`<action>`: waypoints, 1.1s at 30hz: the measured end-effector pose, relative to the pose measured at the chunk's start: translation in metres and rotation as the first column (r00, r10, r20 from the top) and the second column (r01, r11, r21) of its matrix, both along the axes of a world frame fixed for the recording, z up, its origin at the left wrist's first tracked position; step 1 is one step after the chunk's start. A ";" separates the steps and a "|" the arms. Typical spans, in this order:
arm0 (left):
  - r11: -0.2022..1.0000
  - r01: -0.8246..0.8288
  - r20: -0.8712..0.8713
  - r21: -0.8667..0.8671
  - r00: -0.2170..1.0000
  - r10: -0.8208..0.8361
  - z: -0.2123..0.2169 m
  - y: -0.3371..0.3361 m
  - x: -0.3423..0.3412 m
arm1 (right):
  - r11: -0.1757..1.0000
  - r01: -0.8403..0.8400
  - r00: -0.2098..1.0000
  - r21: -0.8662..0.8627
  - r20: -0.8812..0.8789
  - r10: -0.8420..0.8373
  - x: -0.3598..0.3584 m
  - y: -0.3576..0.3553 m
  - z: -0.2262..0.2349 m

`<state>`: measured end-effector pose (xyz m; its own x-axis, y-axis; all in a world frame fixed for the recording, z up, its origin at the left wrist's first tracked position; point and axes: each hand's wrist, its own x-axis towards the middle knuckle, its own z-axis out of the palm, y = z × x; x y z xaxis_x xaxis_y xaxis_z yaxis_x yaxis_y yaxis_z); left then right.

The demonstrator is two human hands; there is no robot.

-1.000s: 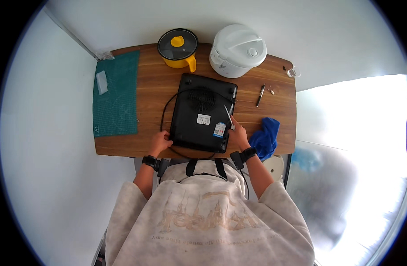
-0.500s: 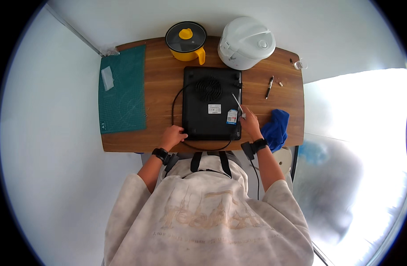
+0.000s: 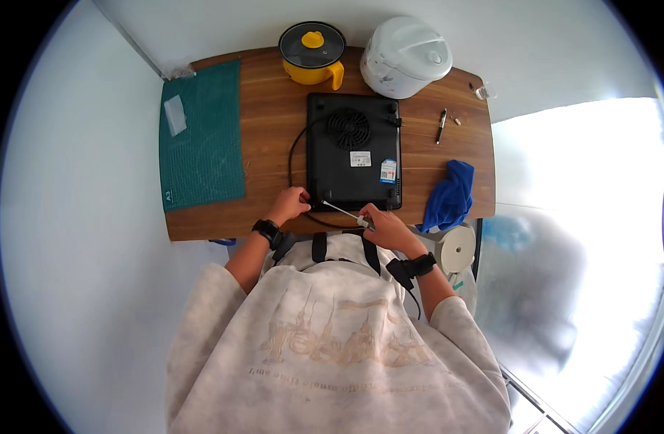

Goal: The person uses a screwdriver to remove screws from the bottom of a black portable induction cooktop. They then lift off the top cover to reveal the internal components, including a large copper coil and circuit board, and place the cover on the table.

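- Swung across in the head view since the earlier frame: the screwdriver [image 3: 345, 212] and the right hand [image 3: 390, 230]. Its shaft lay over the right side of the black appliance [image 3: 332, 170], by the blue-and-white label [image 3: 388, 171]; now its tip is at the appliance's near-left corner.
- Right fingers are curled round the screwdriver's handle, just off the appliance's near edge, the shaft slanting left.
- Left hand [image 3: 288, 205] is at the same near-left corner, fingers bent and thumb near them; whether they pinch the edge or something small, I cannot tell.
- Black appliance lies underside up on the table [image 3: 274, 108], fan grille [image 3: 348, 129] showing; the power cord [image 3: 291, 155] loops past its left edge and along its near edge.
- Done so far, as I judge it: the appliance is turned over and the tool is brought to one corner. Its underside panel is in place.
- Left to do cannot be counted: fastenings are too small to make out, and whether the tip sits in one does not show.
- Beyond the appliance stand the yellow pot [image 3: 312, 58] and white cooker [image 3: 406, 58]; the blue cloth [image 3: 451, 195] lies to its right.
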<state>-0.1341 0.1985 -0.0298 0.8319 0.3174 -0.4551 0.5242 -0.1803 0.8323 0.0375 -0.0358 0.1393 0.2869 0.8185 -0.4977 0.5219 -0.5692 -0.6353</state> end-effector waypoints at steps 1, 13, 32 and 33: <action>1.000 0.018 0.000 -0.002 1.000 -0.018 -0.002 0.000 -0.001 | 1.000 -0.017 1.000 0.017 0.015 0.017 -0.002 0.000 0.000; 0.927 -0.082 -0.029 -0.366 0.997 0.076 -0.008 0.007 -0.021 | 0.982 -0.135 0.976 0.135 0.191 0.108 -0.020 0.037 0.007; 0.817 -0.253 -0.236 -0.518 0.961 0.147 0.002 0.014 -0.004 | 0.916 0.398 0.904 -0.045 -0.150 -0.400 0.000 -0.035 -0.027; 0.807 -0.249 -0.234 -0.535 0.962 0.142 0.005 0.012 -0.003 | 0.921 0.387 0.910 -0.043 -0.141 -0.389 -0.001 -0.034 -0.023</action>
